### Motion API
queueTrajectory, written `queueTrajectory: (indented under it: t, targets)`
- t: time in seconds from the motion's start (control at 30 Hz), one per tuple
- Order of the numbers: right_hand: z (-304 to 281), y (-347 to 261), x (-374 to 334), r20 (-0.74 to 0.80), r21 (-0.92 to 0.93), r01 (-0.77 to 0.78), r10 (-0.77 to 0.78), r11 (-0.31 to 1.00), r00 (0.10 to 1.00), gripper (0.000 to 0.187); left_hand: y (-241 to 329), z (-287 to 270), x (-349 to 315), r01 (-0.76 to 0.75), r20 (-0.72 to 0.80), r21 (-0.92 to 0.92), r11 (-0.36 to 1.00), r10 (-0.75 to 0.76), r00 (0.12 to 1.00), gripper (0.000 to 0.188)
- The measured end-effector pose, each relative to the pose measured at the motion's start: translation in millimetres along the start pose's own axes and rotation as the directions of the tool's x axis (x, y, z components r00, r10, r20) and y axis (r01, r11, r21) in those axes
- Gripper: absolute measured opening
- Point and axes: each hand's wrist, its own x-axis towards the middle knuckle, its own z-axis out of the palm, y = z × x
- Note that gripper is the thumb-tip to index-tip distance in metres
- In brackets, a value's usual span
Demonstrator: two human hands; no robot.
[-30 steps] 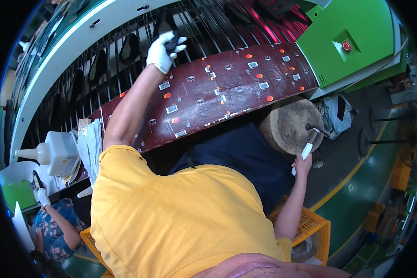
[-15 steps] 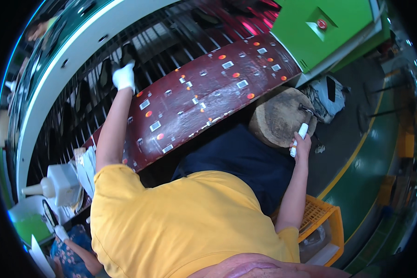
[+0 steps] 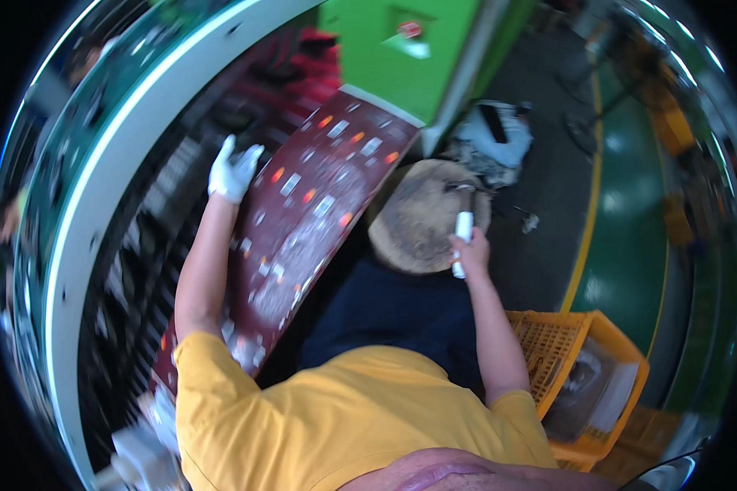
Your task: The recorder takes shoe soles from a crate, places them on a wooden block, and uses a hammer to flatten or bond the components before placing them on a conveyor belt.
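Over the wooden stump [image 3: 413, 221], right hand [image 3: 475, 252] grasps the hammer [image 3: 465, 214], likely head-heavy, best held by its white handle [image 3: 464, 227]; left of the stump, left hand [image 3: 232, 172] splayed, ungrasping

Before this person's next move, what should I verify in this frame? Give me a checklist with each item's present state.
1. Right hand gripping the hammer by its white handle: ok.
2. Left hand free: ok; the fingers are spread and nothing shows in them.
3. Gloves on both hands: not ok; the left is gloved in white, the right is bare.
4. Hammer head touching the wooden block: cannot tell; it overlaps the block in this view.
5. Dark rods beside the maroon board sharp enough to inspect: not ok; motion blur.
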Motion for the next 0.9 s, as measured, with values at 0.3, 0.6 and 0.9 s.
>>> queueTrajectory:
  t: [0.3, 0.6, 0.9]
  targets:
    - [15.1, -24.5, -21.9, -0.019, -0.013, 0.037, -0.037, 0.999, 0.999, 0.050, 44.4, -16.9, 165.4, -0.216, -0.197, -0.291, 0.932, 0.162, 0.967, 0.031]
    - [6.0, -32.1, -24.0, 0.001, -0.001, 0.018, -0.018, 1.000, 1.000, 0.041, 19.7, -10.9, 12.7, -0.034, 0.006, 0.189, 0.981, 0.033, 0.999, 0.041]
    - [6.3, -24.8, -22.8, -0.003, 0.002, 0.074, -0.074, 0.997, 0.997, 0.038, -4.5, 61.0, -206.6, -0.012, 0.257, 0.532, 0.846, -0.148, 0.955, 0.042]
